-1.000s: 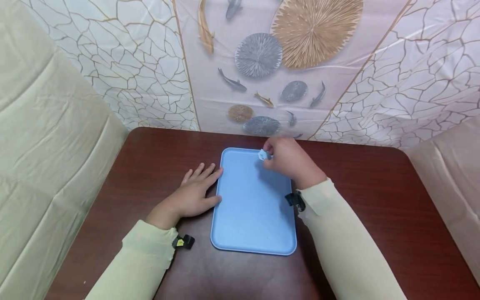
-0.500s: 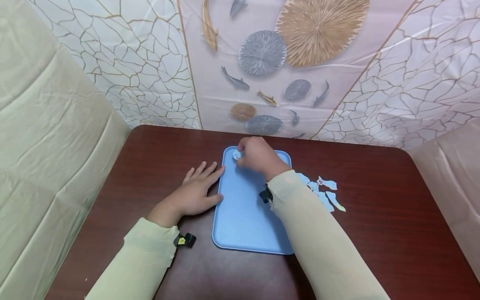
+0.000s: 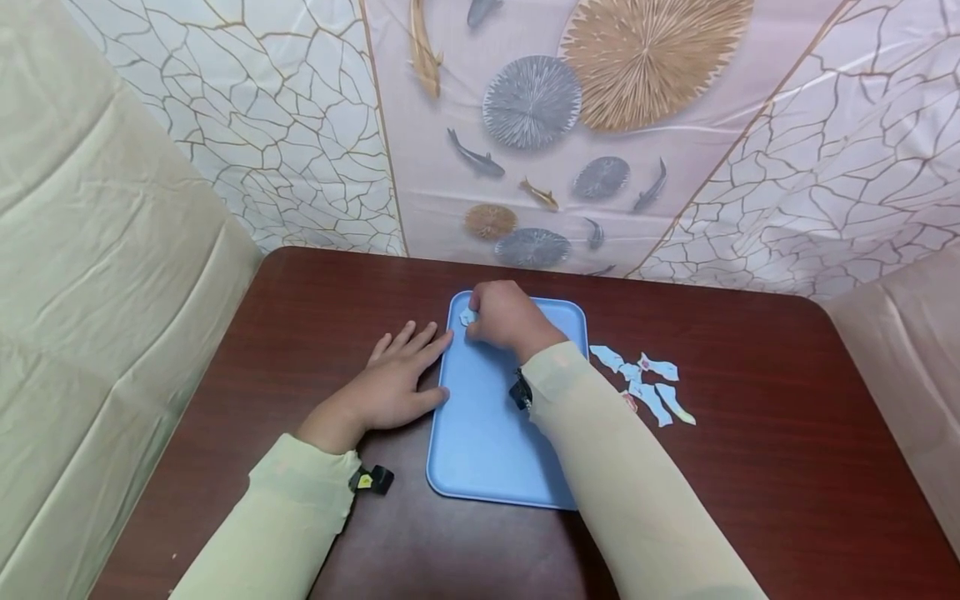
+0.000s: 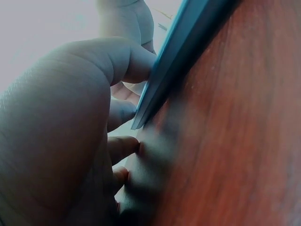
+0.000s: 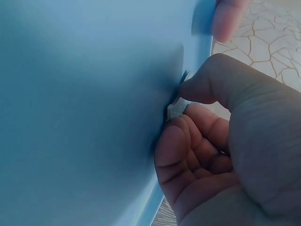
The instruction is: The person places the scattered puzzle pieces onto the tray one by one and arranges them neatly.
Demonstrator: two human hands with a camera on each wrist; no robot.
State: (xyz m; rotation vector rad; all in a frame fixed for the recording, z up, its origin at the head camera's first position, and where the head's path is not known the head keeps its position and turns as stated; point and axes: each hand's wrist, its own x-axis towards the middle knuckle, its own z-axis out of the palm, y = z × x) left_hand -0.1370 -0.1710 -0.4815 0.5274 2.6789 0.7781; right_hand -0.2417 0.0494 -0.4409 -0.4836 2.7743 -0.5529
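Observation:
A light-blue rectangular tray point(image 3: 487, 433) lies on the dark red-brown table. Over its far left corner, my right hand point(image 3: 506, 317) pinches a small, irregular, light-blue puzzle piece point(image 3: 467, 317) between thumb and fingers. The right wrist view has this piece point(image 5: 176, 108) right at the tray's surface, partly hidden by the fingers. My left hand point(image 3: 390, 387) rests flat on the table with fingers spread; thumb and index fingertip meet the tray's left rim. In the left wrist view, the thumb of that hand point(image 4: 61, 117) lies against the tray's edge point(image 4: 164, 61).
Several irregular light-blue pieces point(image 3: 651, 398), some with pinkish print, lie loose on the table point(image 3: 780, 417) right of the tray, partly behind the right sleeve point(image 3: 615, 450). A patterned cloth point(image 3: 536, 200) hangs along the table's far edge.
My right hand has carried the piece leftward along the tray's far end to the far left corner and lowered it. Loose pieces at right have come into view. The left hand stays put.

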